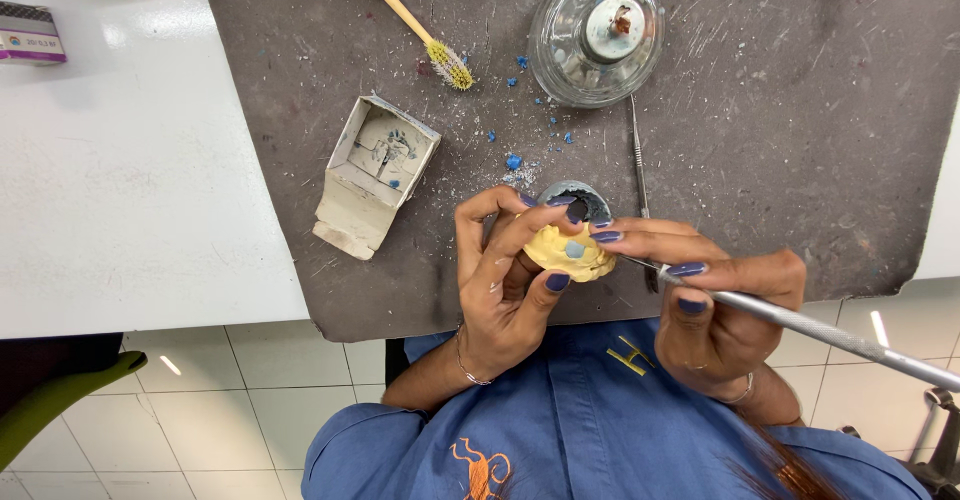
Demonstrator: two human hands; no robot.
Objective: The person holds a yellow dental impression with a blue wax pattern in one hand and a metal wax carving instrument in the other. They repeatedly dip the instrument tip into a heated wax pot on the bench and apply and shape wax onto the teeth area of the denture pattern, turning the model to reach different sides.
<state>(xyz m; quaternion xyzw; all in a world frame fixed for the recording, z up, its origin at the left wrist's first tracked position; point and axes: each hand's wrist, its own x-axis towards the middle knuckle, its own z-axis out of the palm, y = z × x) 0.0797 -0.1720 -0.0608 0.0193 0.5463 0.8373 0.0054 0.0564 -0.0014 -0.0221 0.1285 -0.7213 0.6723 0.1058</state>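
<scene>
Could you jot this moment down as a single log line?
left hand: holds yellow plaster dental cast | right hand: holds long metal carving tool, tip at cast | nearby: toothbrush, glass burner, small open cardboard box

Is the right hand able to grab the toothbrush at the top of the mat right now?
Probably not as it is: the right hand already holds a metal tool. The toothbrush lies uncovered on the grey mat, far across beyond the yellow model.
</scene>
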